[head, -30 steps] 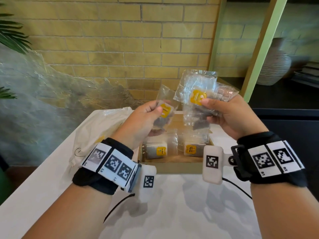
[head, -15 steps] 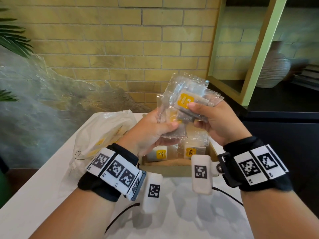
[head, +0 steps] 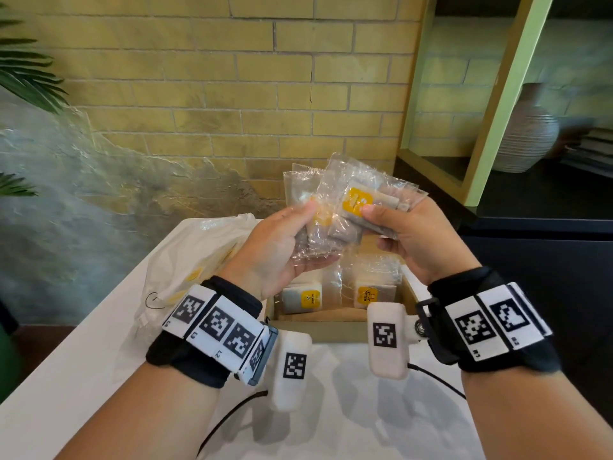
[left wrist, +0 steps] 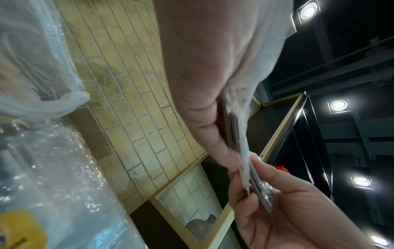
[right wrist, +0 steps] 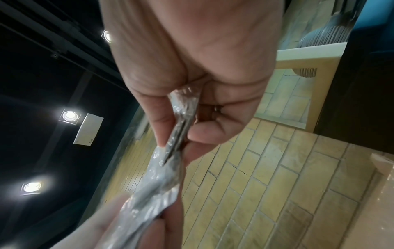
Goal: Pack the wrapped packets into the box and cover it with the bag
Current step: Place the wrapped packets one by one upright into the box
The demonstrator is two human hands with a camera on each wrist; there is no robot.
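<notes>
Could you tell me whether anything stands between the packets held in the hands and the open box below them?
Nothing visible does. The held packets, gripped by the left hand and right hand, hang above the open box, which already holds upright packets at its far side.

Label print on the two packets in the box (head: 341, 322): too small to read. Far wall and right side of that box hidden behind the held packets (head: 335, 207) and right hand (head: 421, 240). Count of packets in the fanned bundle unclear. Bag (head: 195, 257) contents only dimly visible. Fingertips of left hand (left wrist: 204, 101) covered by wrappers, wrist views blurred.
</notes>
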